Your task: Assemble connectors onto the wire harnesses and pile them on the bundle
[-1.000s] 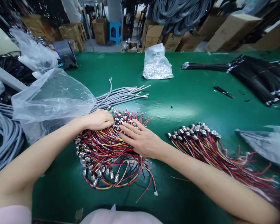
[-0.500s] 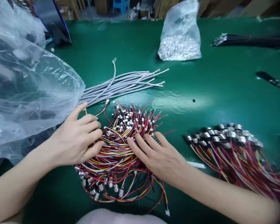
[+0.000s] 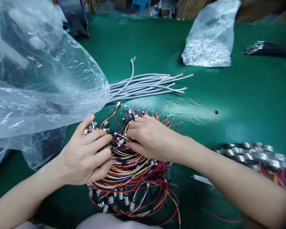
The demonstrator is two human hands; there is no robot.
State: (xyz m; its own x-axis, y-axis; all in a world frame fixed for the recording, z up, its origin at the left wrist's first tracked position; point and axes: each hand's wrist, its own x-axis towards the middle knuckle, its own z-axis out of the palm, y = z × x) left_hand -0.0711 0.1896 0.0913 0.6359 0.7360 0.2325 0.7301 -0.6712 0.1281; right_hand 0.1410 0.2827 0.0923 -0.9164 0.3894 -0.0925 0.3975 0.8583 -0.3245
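Note:
A loose pile of wire harnesses (image 3: pixel 126 173) in red, yellow, white and black lies in front of me. White plug connectors and bare tips sit at its far end, round metal connectors (image 3: pixel 126 200) along its near side. My left hand (image 3: pixel 88 152) rests over the pile's left edge with fingers apart, and more metal connectors show beyond its fingers. Bent over the white-plug end, my right hand (image 3: pixel 152 136) has its fingers closed together on the wires there. Its fingertips are partly hidden among the wires.
A large clear plastic bag (image 3: pixel 62 92) covers the left side, with grey cables (image 3: pixel 150 86) sticking out. Another bag (image 3: pixel 209 38) of small shiny parts stands at the back. More metal-connector harnesses (image 3: pixel 255 154) lie right, near a white stick-like item (image 3: pixel 202 179). Black cables (image 3: pixel 271 49) lie farther back.
My right hand has gone from lying spread on the wires to curled fingers at the white-plug end, farther back and left. The view has shifted left. My left hand stays at the pile's left edge.

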